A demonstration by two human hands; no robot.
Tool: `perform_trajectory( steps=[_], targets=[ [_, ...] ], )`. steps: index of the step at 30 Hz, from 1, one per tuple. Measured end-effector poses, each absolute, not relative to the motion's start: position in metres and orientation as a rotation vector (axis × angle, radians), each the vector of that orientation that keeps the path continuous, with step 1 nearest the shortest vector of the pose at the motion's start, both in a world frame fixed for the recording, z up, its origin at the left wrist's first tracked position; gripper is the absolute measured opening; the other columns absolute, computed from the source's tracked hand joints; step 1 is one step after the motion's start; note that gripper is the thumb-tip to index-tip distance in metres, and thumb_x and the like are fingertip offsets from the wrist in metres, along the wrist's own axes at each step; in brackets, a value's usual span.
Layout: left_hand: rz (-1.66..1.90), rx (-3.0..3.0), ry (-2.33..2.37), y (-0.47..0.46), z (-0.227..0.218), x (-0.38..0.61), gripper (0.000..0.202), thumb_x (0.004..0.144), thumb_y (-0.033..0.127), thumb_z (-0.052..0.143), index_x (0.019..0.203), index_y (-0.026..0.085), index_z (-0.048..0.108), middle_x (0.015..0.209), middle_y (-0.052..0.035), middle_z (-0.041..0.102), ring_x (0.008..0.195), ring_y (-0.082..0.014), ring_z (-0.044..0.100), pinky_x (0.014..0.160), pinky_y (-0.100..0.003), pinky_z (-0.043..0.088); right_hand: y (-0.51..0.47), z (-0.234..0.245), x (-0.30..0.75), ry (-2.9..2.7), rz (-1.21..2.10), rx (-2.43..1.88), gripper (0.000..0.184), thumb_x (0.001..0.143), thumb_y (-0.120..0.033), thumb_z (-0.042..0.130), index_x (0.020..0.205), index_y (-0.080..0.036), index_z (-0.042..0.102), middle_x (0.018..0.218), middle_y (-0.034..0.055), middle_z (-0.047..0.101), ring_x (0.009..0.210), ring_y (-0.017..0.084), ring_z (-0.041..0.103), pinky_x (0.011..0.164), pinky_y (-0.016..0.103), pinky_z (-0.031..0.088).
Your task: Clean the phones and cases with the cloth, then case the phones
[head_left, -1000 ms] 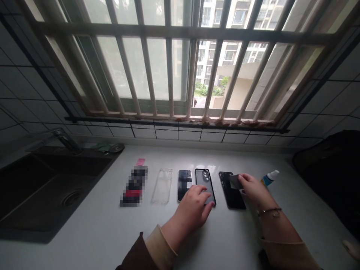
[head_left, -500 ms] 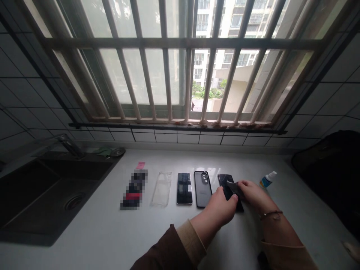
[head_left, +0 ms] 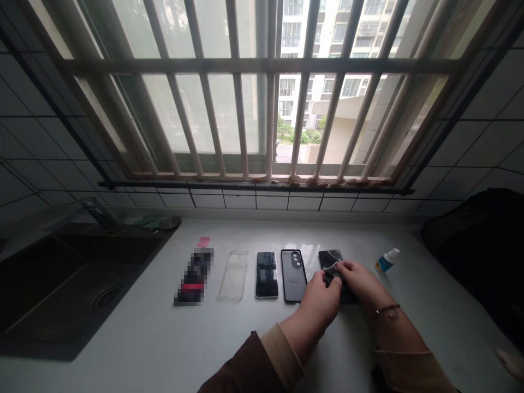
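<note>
A small grey cloth [head_left: 331, 268] is pinched between my two hands, just over a dark phone [head_left: 326, 256] that lies flat on the counter. My left hand [head_left: 320, 301] is closed at the cloth's near left side, its thumb raised. From the right, my right hand [head_left: 355, 277] grips the cloth between thumb and fingers. Both hands hide the phone's lower part. Left of them lies a black phone case [head_left: 293, 281] with a camera cutout, then a second phone [head_left: 267, 275], screen up, and a clear phone case [head_left: 233, 277].
A white-capped spray bottle [head_left: 386, 262] stands right of my hands. A blurred-out dark item [head_left: 194, 278] and a pink slip [head_left: 203, 242] lie at the left. Beyond them is a dark sink [head_left: 77, 284] with a faucet [head_left: 100, 214]. A black bag [head_left: 478, 251] sits at the right.
The cloth has shifted slightly and now bunches between my hands. My right hand has moved a little left, closer to the left hand. The view has tilted slightly.
</note>
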State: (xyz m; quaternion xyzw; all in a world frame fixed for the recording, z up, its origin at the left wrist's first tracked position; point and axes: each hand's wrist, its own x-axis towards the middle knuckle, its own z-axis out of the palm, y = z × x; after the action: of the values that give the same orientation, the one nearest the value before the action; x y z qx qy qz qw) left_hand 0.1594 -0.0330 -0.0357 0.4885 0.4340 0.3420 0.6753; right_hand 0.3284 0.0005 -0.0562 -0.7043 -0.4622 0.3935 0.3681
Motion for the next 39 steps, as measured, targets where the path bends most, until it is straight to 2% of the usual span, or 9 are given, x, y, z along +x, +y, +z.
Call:
perform_trajectory(
  steps=[6, 8, 12, 16, 19, 21, 26, 32, 39],
  targets=[
    [0.968, 0.822, 0.874, -0.042, -0.007, 0.125, 0.069, 0.1, 0.056, 0.059, 0.155, 0.018, 0.047, 0.158, -0.0156, 0.052, 0.148, -0.0286, 0.046, 0.117, -0.037, 0.041, -0.01, -0.024, 0.306, -1.092, 1.087, -1.485, 0.055, 0.078, -0.067, 0.065, 0.102, -0.019, 0.073, 0.092, 0.0085, 0.079, 0.087, 0.026, 0.073, 0.078, 0.033, 0.057],
    [0.988, 0.693, 0.767, -0.04, 0.0, 0.108, 0.062, 0.104, 0.061, 0.046, 0.148, 0.019, 0.054, 0.152, -0.0146, 0.058, 0.145, -0.0282, 0.05, 0.113, -0.04, 0.045, -0.016, -0.014, 0.284, -1.059, 1.194, -1.33, 0.053, 0.078, -0.065, 0.072, 0.104, -0.019, 0.073, 0.094, 0.0084, 0.078, 0.087, 0.025, 0.072, 0.079, 0.033, 0.056],
    [0.907, 0.568, 0.551, -0.03, 0.005, 0.077, 0.076, 0.103, 0.072, 0.025, 0.149, 0.019, 0.054, 0.134, -0.0165, 0.07, 0.126, -0.0326, 0.065, 0.104, -0.051, 0.052, -0.024, -0.002, 0.23, -1.237, 1.283, -1.293, 0.041, 0.09, -0.057, 0.065, 0.104, -0.019, 0.074, 0.093, 0.0059, 0.077, 0.082, 0.022, 0.069, 0.073, 0.029, 0.053],
    [0.877, 0.52, 0.535, -0.022, 0.002, 0.049, 0.075, 0.104, 0.069, 0.029, 0.148, 0.015, 0.056, 0.13, -0.0182, 0.071, 0.122, -0.0345, 0.067, 0.105, -0.054, 0.051, -0.018, 0.004, 0.194, -1.482, 1.047, -1.395, 0.03, 0.096, -0.048, 0.058, 0.098, -0.022, 0.072, 0.092, 0.0056, 0.077, 0.084, 0.023, 0.069, 0.073, 0.029, 0.052],
    [0.927, 0.474, 0.475, -0.017, -0.002, 0.032, 0.067, 0.106, 0.063, 0.032, 0.149, 0.017, 0.056, 0.133, -0.0173, 0.07, 0.123, -0.0331, 0.067, 0.107, -0.054, 0.049, -0.013, 0.007, 0.189, -1.563, 0.821, -1.408, 0.03, 0.099, -0.045, 0.053, 0.096, -0.022, 0.072, 0.12, 0.0107, 0.076, 0.1, 0.026, 0.071, 0.082, 0.032, 0.055],
    [0.955, 0.402, 0.457, -0.013, -0.006, 0.025, 0.065, 0.107, 0.061, 0.034, 0.149, 0.017, 0.055, 0.134, -0.0182, 0.07, 0.121, -0.0336, 0.068, 0.105, -0.056, 0.05, -0.012, 0.006, 0.192, -1.535, 0.551, -1.438, 0.033, 0.101, -0.045, 0.049, 0.096, -0.021, 0.071, 0.129, 0.0141, 0.073, 0.107, 0.028, 0.07, 0.087, 0.035, 0.055],
    [0.925, 0.299, 0.531, -0.011, -0.015, 0.021, 0.071, 0.104, 0.065, 0.04, 0.139, 0.007, 0.062, 0.131, -0.0243, 0.069, 0.105, -0.0322, 0.072, 0.091, -0.051, 0.059, -0.012, -0.003, 0.212, -1.435, 0.092, -1.623, 0.034, 0.105, -0.045, 0.046, 0.107, -0.02, 0.069, 0.091, 0.0095, 0.077, 0.079, 0.026, 0.072, 0.071, 0.033, 0.051],
    [0.722, 0.425, 0.574, -0.027, -0.02, 0.034, 0.072, 0.104, 0.066, 0.04, 0.13, 0.005, 0.068, 0.113, -0.0213, 0.072, 0.089, -0.027, 0.072, 0.071, -0.039, 0.062, -0.01, -0.013, 0.221, -1.48, -0.116, -1.697, 0.037, 0.11, -0.047, 0.042, 0.115, -0.02, 0.068, 0.088, 0.0079, 0.079, 0.068, 0.025, 0.074, 0.057, 0.03, 0.045],
    [0.666, 0.494, 0.587, -0.039, -0.029, 0.044, 0.067, 0.102, 0.066, 0.046, 0.129, 0.009, 0.068, 0.109, -0.0191, 0.071, 0.087, -0.0268, 0.071, 0.071, -0.038, 0.061, -0.009, -0.019, 0.211, -1.895, -0.223, -1.42, 0.036, 0.114, -0.035, 0.037, 0.12, -0.02, 0.069, 0.096, 0.0054, 0.082, 0.074, 0.02, 0.078, 0.063, 0.028, 0.051]
  ],
)
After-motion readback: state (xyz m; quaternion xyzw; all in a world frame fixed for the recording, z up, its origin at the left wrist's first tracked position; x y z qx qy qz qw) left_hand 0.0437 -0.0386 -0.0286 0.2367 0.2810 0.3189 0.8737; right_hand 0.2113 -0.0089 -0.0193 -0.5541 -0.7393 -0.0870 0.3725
